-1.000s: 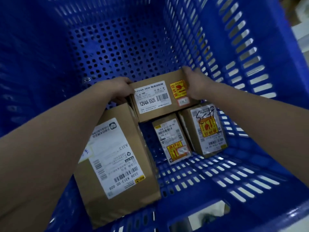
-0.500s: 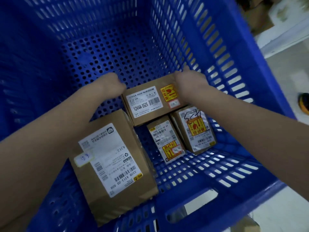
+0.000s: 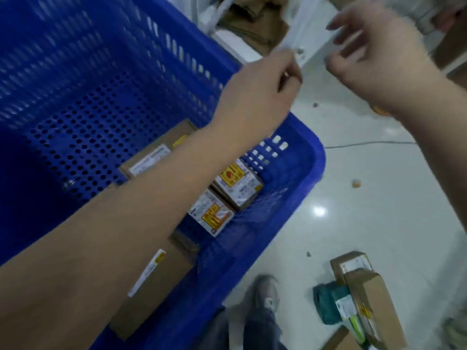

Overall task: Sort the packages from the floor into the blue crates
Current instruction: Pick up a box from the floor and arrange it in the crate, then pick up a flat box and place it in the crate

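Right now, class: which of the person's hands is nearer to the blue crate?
Left. The left hand hangs just past the blue crate rim; the right hand is farther out over the white floor.

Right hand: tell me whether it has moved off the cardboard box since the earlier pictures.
Yes. The right hand has lifted out of the blue plastic crate, now open and empty beyond its rim, above the white floor.

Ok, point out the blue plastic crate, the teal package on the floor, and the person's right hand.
blue plastic crate (image 3: 309,157): head view, bare near-corner rim.
teal package (image 3: 326,301): head view, middle of its teal wrapping.
right hand (image 3: 379,56): head view, back of hand.
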The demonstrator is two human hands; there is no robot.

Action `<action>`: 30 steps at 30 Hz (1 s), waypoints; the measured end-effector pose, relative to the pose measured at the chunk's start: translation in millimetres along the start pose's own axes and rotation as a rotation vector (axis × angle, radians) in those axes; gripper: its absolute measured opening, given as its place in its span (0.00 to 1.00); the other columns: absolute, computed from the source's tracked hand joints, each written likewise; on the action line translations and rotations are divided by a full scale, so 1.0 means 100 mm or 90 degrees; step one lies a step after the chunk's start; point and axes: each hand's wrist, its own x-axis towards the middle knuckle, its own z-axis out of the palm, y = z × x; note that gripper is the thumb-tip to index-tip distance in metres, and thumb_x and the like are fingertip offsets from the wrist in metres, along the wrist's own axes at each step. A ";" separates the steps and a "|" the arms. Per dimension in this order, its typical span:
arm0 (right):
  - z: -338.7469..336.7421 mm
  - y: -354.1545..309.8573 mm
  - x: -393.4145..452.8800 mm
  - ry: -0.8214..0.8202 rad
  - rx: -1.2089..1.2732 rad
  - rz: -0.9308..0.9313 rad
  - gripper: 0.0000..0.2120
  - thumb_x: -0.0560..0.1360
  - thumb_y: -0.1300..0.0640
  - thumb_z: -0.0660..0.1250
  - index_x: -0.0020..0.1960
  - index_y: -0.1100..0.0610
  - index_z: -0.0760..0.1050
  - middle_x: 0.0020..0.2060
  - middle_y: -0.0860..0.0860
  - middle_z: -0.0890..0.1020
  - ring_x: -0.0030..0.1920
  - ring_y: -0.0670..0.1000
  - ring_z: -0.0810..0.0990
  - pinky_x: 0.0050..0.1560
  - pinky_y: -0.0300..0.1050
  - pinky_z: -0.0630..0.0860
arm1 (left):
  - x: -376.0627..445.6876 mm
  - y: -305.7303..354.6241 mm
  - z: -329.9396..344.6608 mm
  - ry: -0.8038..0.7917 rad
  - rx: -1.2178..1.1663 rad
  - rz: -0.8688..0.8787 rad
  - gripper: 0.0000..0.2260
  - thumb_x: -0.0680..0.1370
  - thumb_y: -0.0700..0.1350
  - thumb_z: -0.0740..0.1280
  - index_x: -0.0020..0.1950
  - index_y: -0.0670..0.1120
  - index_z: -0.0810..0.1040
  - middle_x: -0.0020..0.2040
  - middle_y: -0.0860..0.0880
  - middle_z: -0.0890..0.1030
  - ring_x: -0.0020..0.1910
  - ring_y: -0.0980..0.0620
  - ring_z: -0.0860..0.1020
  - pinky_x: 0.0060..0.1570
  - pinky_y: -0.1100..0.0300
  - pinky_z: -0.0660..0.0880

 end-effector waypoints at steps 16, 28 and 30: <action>0.74 2.71 -4.85 -0.311 0.207 0.829 0.19 0.71 0.54 0.69 0.59 0.59 0.71 0.46 0.57 0.78 0.41 0.53 0.74 0.38 0.42 0.71 | -1.81 1.16 3.96 -0.754 0.434 0.168 0.15 0.80 0.45 0.55 0.65 0.40 0.66 0.61 0.41 0.73 0.58 0.41 0.74 0.48 0.53 0.68; 1.14 2.70 -7.56 -0.199 0.529 1.234 0.23 0.72 0.54 0.67 0.63 0.61 0.67 0.43 0.58 0.78 0.40 0.56 0.77 0.39 0.46 0.74 | -3.03 1.14 5.51 -0.994 0.636 0.160 0.14 0.81 0.44 0.53 0.65 0.40 0.66 0.63 0.41 0.74 0.60 0.42 0.74 0.56 0.53 0.70; 1.21 2.69 -7.70 -0.122 0.593 1.260 0.21 0.72 0.55 0.67 0.62 0.62 0.68 0.43 0.59 0.78 0.41 0.56 0.77 0.40 0.46 0.74 | -3.17 1.15 5.70 -1.008 0.665 0.171 0.13 0.81 0.44 0.54 0.63 0.40 0.67 0.61 0.41 0.75 0.59 0.42 0.74 0.56 0.53 0.70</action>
